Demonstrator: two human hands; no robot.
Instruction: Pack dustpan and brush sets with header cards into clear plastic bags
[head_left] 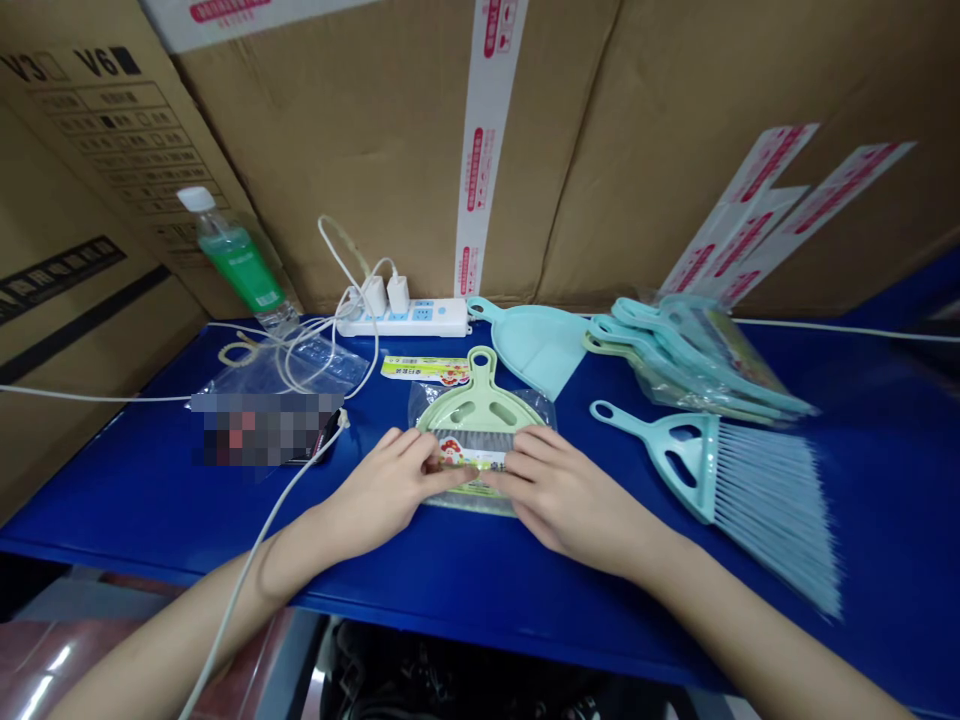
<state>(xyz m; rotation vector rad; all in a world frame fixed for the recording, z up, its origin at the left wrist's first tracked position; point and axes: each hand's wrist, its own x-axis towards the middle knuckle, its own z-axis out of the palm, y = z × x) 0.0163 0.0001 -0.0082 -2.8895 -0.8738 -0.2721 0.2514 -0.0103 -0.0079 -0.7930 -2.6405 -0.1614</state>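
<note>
A green brush-and-dustpan set [481, 405] lies in a clear plastic bag on the blue table, its handle pointing away from me. Over the brush bristles sits a printed label card [469, 458]. My left hand [390, 485] has its fingers curled onto the left side of the bag, with the thumb across the card. From the right, my right hand [559, 490] holds the other side, fingers bent over the bag. The thumbs nearly meet at the middle. What the fingertips press on is partly hidden. Behind the set lies another label card [424, 368].
To the right lie a loose blue brush [686, 460] and a pile of bagged sets [690, 350]. A blue dustpan [536, 345] rests beside a power strip [427, 318]. White cables, a plastic bag [322, 362] and a green bottle [240, 262] are leftward. Cardboard boxes [390, 150] stand behind.
</note>
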